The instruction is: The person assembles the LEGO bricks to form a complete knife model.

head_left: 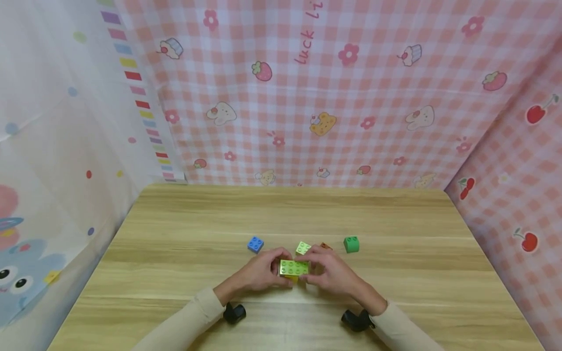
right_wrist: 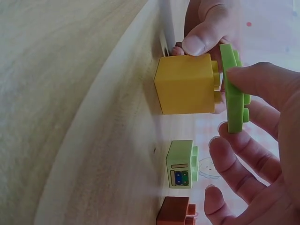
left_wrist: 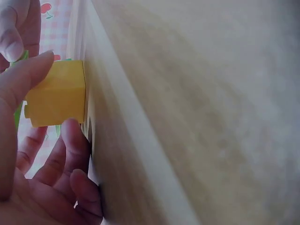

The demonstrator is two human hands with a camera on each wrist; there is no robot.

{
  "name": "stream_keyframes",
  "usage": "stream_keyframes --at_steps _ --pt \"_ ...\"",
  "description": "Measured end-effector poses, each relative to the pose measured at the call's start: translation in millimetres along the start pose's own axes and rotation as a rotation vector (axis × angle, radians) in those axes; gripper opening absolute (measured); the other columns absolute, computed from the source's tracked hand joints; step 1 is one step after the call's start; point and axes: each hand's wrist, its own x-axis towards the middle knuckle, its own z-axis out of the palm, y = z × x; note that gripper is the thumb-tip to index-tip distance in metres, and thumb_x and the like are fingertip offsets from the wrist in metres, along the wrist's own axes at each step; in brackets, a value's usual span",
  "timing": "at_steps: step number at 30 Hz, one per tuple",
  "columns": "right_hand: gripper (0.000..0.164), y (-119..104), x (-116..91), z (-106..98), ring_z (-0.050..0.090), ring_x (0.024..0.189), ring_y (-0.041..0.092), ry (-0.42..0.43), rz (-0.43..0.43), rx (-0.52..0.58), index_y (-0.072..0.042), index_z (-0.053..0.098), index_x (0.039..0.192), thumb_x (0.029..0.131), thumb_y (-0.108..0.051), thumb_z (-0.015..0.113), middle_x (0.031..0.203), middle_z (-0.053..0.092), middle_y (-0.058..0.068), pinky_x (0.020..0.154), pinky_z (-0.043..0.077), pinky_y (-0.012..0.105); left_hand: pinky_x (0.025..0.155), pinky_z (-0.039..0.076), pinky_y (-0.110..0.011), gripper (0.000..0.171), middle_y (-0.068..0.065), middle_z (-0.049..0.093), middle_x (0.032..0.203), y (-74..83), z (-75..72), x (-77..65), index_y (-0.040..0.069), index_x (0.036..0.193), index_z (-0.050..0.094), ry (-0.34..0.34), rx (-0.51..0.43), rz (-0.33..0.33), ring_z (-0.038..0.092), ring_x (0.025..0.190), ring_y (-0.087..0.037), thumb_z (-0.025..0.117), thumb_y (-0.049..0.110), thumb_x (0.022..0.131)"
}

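A yellow block (right_wrist: 185, 86) with studs on top stands on the table, gripped by my left hand (head_left: 262, 270) with the thumb on one side and fingers on the other. Pinched in my right hand (head_left: 331, 270) is a flat lime-green building plate (right_wrist: 233, 93) with two rows of studs. The plate lies level, close over the yellow block's studs; in the right wrist view a thin gap shows between them. From the head view the plate covers most of the block. Behind the hands sits a pale green brick (right_wrist: 180, 164) with a printed side.
A blue brick (head_left: 255, 244) lies behind my left hand. Beyond the right hand are a brown brick (head_left: 326, 246), partly hidden by the fingers, and a green round-topped brick (head_left: 351, 244). Patterned cloth (head_left: 290, 97) hangs along the wooden table's (head_left: 197, 214) back edge.
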Motion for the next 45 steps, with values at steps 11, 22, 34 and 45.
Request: stream_keyframes --at_steps 11,22,34,45 --pt "0.039 1.5 0.5 3.4 0.057 0.082 0.015 -0.012 0.013 -0.016 -0.016 0.07 0.122 0.085 -0.02 0.08 0.109 0.065 -0.005 0.071 0.048 0.029 0.061 0.042 -0.021 0.039 0.01 0.062 0.096 0.9 -1.3 -1.8 0.028 0.111 0.061 0.013 -0.006 0.023 0.051 0.071 -0.009 0.084 0.027 0.08" --pt "0.039 0.4 0.7 4.5 0.055 0.087 0.014 -0.012 0.035 -0.069 -0.018 0.071 0.122 0.084 -0.023 0.08 0.106 0.064 -0.009 0.077 0.039 0.028 0.061 0.043 -0.021 0.037 0.01 0.062 0.092 4.4 -0.3 -2.9 0.029 0.11 0.061 0.018 0.0 0.013 0.052 0.07 -0.008 0.084 0.026 0.081" --pt "0.038 -1.4 1.4 3.4 0.05 0.089 0.009 -0.008 0.028 -0.131 -0.018 0.072 0.12 0.084 -0.024 0.08 0.107 0.066 -0.009 0.083 0.033 0.033 0.061 0.044 -0.021 0.036 0.011 0.062 0.094 5.7 -0.4 -2.2 0.028 0.109 0.061 0.013 0.012 0.01 0.052 0.07 -0.008 0.083 0.027 0.081" --pt "0.039 -3.2 2.8 3.3 0.046 0.08 0.009 -0.01 0.003 -0.182 -0.016 0.072 0.121 0.084 -0.025 0.08 0.103 0.064 -0.007 0.077 0.031 0.029 0.059 0.044 -0.021 0.036 0.01 0.062 0.092 5.2 0.4 -1.8 0.028 0.11 0.061 0.016 0.016 0.008 0.052 0.068 -0.007 0.083 0.026 0.081"
